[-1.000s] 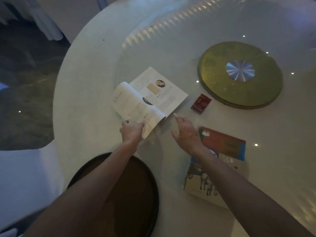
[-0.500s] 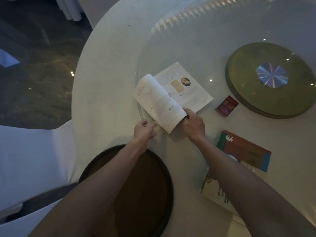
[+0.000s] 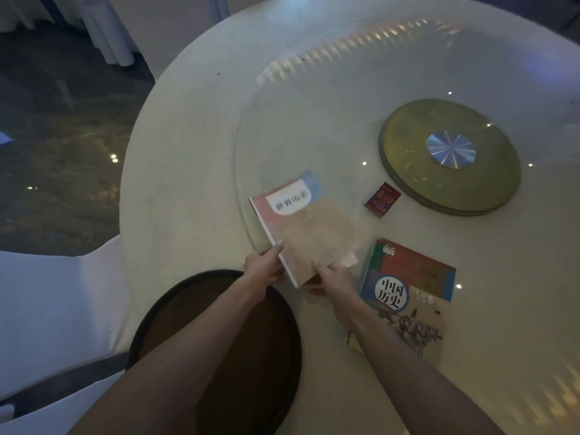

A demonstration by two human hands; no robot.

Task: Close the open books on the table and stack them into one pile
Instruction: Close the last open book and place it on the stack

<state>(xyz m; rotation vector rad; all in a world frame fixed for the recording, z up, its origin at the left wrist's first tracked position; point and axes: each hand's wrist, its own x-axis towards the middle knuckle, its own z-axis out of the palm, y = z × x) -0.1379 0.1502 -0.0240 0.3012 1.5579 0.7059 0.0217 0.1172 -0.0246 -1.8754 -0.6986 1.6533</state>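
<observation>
A pink and beige book [image 3: 309,227] with a white title patch lies closed on the glass tabletop [image 3: 314,120], cover up. My left hand [image 3: 265,266] grips its spine at the near corner. My right hand [image 3: 334,277] holds its near edge, thumb on the cover. To the right lies a second closed book [image 3: 414,277] with a red, green and blue cover and a horse picture; my right forearm crosses its left edge. The two books lie apart.
A small red box [image 3: 382,200] lies beyond the books. A round olive turntable base [image 3: 408,171] with a silver hub sits at the back right. A dark round tray [image 3: 273,372] is under my arms. A white-covered chair [image 3: 47,309] stands at the left.
The open book has been shut: its raised left pages came down and the pink cover now faces up. Both hands moved onto its near edge. The camera view shifted left.
</observation>
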